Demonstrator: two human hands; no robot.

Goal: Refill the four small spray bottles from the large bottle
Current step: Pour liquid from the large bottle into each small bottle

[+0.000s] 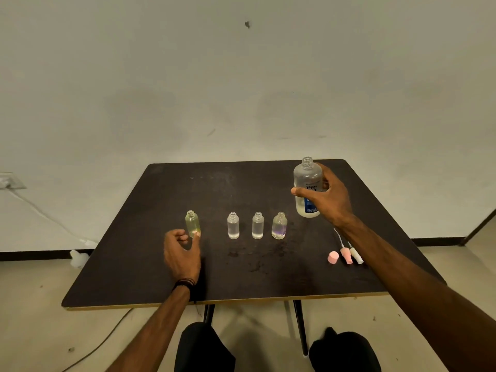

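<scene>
Fingers and thumb of the right hand (330,196) curl round the middle of the large bottle (307,187), which stands upright and uncapped; whether its base rests on the dark table (161,264) or hangs just above it cannot be told. The thumb crosses the label, so only a few letters and a blue patch show.

Below and to the left of that grip, three small bottles stand in a row with open necks: the purple-tinted bottle (279,226) nearest, then the middle clear bottle (257,226), then the left clear bottle (233,226).

Further left, the left hand (182,253) has its fingers loosely curled, with the thumb tip against the base of the yellowish bottle (192,224); the other fingers sit just beside it, and whether they touch it is hard to make out. A dark band circles that wrist.

Beneath the right forearm lie a pink cap (333,257), a pink spray head (346,255) and a white spray head (357,255), their thin tubes partly hidden by the arm.
</scene>
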